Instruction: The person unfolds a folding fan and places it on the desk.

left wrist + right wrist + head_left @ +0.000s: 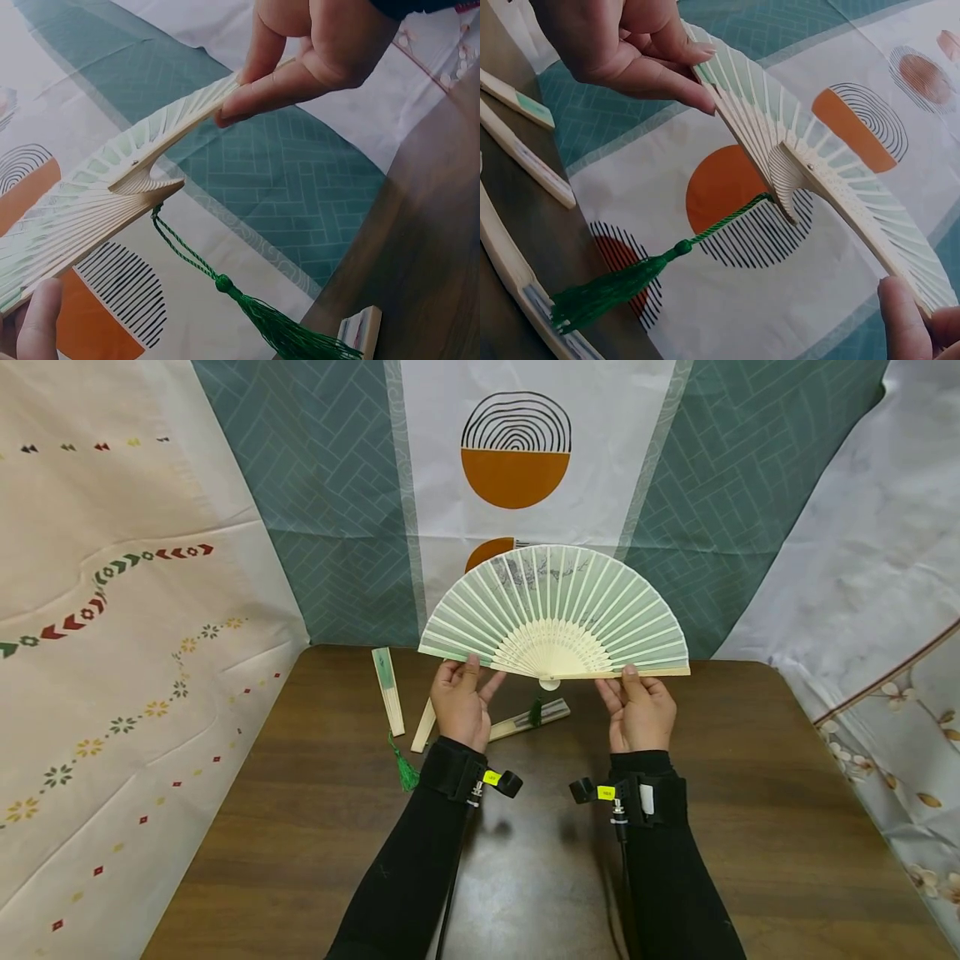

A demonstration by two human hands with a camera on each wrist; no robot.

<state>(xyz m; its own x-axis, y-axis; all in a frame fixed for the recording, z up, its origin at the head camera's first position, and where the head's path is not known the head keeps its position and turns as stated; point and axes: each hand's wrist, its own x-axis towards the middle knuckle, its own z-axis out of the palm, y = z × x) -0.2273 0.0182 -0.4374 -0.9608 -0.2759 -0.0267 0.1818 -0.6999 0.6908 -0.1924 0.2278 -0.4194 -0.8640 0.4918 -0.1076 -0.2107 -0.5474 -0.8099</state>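
Your left hand (462, 714) and right hand (642, 718) pinch opposite edges of a pale-green folding fan (555, 602), upper middle of the head view. Spreading looks complete; folding next would call for swinging both edges together.

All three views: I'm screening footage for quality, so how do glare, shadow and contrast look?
Head view: pale glare on the table at lower centre, with two soft dark shadows near its top; left wrist view: the fan pale and low in contrast; right wrist view: the table dim along the left, the cloth brighter.
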